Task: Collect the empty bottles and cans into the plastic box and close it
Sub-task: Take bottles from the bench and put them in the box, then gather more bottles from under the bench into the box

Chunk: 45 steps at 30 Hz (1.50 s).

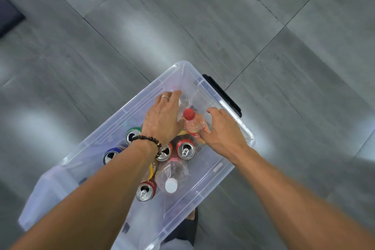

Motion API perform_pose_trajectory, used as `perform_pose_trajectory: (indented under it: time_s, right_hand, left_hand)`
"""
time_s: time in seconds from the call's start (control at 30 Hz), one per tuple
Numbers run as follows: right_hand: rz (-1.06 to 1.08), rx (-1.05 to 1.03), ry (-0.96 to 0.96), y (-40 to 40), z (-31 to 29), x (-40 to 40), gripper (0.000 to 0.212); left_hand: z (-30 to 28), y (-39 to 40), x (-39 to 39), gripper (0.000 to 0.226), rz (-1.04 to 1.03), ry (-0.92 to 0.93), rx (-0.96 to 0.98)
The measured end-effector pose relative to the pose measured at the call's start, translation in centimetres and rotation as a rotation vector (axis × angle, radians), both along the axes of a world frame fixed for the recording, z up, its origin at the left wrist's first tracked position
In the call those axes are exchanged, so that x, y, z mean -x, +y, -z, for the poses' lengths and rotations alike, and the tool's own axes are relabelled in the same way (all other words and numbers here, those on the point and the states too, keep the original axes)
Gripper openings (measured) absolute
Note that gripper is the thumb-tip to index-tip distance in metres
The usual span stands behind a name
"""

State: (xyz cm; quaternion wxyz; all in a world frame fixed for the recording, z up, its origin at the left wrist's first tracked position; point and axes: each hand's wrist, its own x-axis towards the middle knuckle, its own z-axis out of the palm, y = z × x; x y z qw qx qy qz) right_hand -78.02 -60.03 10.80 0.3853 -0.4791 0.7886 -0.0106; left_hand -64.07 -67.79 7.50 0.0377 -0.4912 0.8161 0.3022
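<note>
A clear plastic box (223, 168) stands open on the floor below me. Inside it stand a green can (133, 135), a blue can (111, 155), two red cans (185, 149) (145, 192) and a clear bottle with a white cap (171, 180). My left hand (162, 117) reaches into the far end and is wrapped over a clear bottle (185, 103) that is mostly hidden. My right hand (223, 130) holds the body of a red-capped bottle (192, 123) upright inside the box. Another can sits partly hidden under my left wrist.
The box has a black handle (225, 95) on its far right side. Grey floor tiles (203, 26) surround the box. A dark object (8, 16) lies at the far left edge. A dark shoe (186, 227) shows under the near corner of the box.
</note>
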Motion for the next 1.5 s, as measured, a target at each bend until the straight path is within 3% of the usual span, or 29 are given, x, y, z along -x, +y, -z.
perform_pose_trajectory:
  time_s: [0.27,0.53,0.77,1.03,1.27,1.5]
  right_hand:
    - [0.051,0.114,0.013,2.2,-8.2,1.9,0.056]
    - [0.184,0.251,0.076,9.9,-17.3,9.5,0.063]
    - [0.402,0.302,0.152,24.3,-22.1,20.0,0.065]
    - [0.600,0.251,0.190,47.7,-26.2,32.9,0.065]
    - [0.836,0.211,0.204,65.0,-26.1,41.7,0.054]
    - [0.994,0.136,0.183,72.1,-19.0,48.2,0.060]
  left_hand:
    - [-8.3,2.8,-0.4,0.057,0.200,-0.057,0.100]
    - [-17.3,9.3,6.6,0.049,0.486,-0.030,0.150]
    - [-22.5,20.5,18.3,0.055,0.681,-0.026,0.172]
    - [-26.3,40.7,31.0,0.059,0.770,-0.050,0.107]
    - [-26.3,54.2,41.0,0.056,0.949,-0.054,0.054]
    - [-20.8,58.8,49.5,0.059,1.050,-0.123,0.055]
